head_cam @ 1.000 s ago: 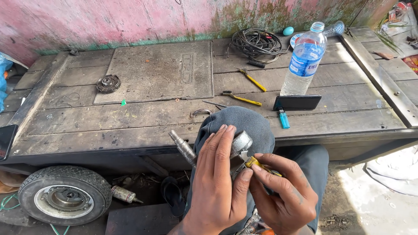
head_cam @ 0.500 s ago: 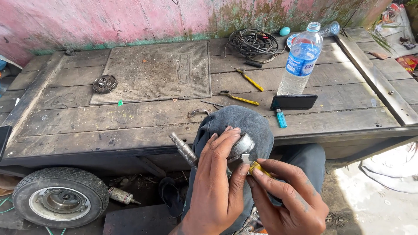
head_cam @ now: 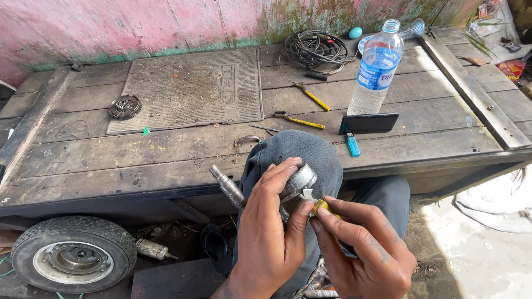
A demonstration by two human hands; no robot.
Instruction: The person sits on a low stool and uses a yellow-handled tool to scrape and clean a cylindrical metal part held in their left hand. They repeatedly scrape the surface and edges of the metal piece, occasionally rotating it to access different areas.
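My left hand grips a grey metal part with a threaded shaft sticking out to the left, held against my raised knee in blue-grey trousers. My right hand pinches a small yellow-handled tool, and its pale tip touches the metal part just under my left fingers. Most of the part is hidden by my left hand.
A wooden cart deck lies ahead with a rubber mat, a round metal disc, two yellow-handled tools, a coiled cable, a water bottle, a phone and a blue lighter. A wheel sits below left.
The view has shifted slightly. My right hand has brought the yellow tool's tip closer against the metal part, and my left fingers have shifted on it.
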